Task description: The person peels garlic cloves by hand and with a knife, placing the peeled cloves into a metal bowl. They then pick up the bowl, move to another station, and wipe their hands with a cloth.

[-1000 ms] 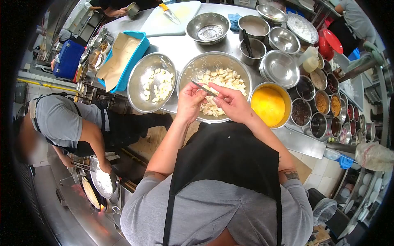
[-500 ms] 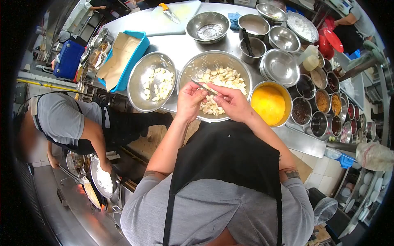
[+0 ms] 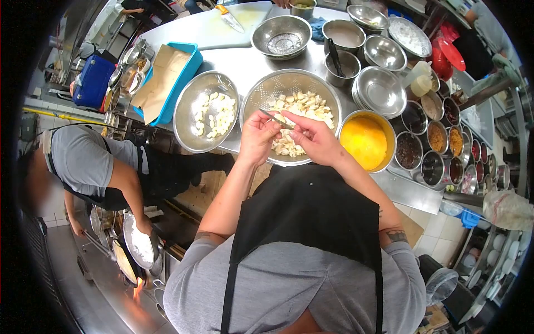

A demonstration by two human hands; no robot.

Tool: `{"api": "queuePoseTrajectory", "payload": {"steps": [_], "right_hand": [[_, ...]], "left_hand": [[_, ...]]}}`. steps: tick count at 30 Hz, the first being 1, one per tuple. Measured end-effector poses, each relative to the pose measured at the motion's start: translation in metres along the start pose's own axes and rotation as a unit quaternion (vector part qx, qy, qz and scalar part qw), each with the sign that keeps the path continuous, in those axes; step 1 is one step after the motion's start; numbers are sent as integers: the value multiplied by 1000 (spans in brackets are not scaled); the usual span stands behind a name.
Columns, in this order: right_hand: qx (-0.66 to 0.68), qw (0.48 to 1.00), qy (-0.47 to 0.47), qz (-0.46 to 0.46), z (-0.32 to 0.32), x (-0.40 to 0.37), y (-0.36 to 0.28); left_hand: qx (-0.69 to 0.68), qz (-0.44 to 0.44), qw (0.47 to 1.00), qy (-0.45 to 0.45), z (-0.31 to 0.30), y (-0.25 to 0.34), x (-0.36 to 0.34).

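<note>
My left hand (image 3: 257, 139) and my right hand (image 3: 316, 139) meet over the near rim of a large perforated colander (image 3: 253, 100). A small thin knife (image 3: 268, 114) lies between them, its dark blade slanting up toward my left fingers. My right fingers close round its lower end; the handle is hidden. A pale garlic clove (image 3: 280, 118) shows by the blade, pinched at my left fingertips and partly covered. Many beige garlic cloves (image 3: 308, 108) lie in the colander beneath. To the left, a second colander (image 3: 181, 119) holds whiter, smooth cloves (image 3: 214, 114).
A pot of yellow liquid (image 3: 364, 140) stands at the right. Beyond are an empty strainer (image 3: 281, 36), stacked bowls (image 3: 381, 92), a lined blue tub (image 3: 194, 58) and a knife on a cutting board (image 3: 229, 19). A co-worker (image 3: 89, 156) handles pans at a flaming stove on the left.
My hands stay almost in place, fingers shifting slightly at the blade. Another person's hand and a small metal pot have appeared at the table's far edge. The co-worker's pan has tilted; flame shows below it.
</note>
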State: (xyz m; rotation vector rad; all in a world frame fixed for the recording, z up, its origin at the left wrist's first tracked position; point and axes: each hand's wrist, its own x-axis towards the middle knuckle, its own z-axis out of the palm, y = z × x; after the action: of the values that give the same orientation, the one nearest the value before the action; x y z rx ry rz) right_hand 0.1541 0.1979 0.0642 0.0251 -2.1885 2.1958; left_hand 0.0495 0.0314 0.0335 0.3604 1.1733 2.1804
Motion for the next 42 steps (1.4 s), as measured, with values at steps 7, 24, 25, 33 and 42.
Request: {"api": "queuePoseTrajectory", "payload": {"steps": [7, 24, 25, 33, 42], "right_hand": [[25, 997, 56, -43, 3, 4, 12], [13, 981, 84, 173, -12, 11, 64], [15, 982, 82, 172, -12, 10, 66], [67, 975, 87, 192, -4, 10, 37], [35, 976, 68, 203, -6, 6, 50]], "left_hand": [[28, -14, 999, 8, 5, 5, 0], [2, -56, 997, 60, -20, 11, -2], [34, -42, 995, 80, -27, 12, -2], [349, 101, 891, 272, -110, 65, 6], [390, 106, 858, 317, -148, 78, 2]]}}
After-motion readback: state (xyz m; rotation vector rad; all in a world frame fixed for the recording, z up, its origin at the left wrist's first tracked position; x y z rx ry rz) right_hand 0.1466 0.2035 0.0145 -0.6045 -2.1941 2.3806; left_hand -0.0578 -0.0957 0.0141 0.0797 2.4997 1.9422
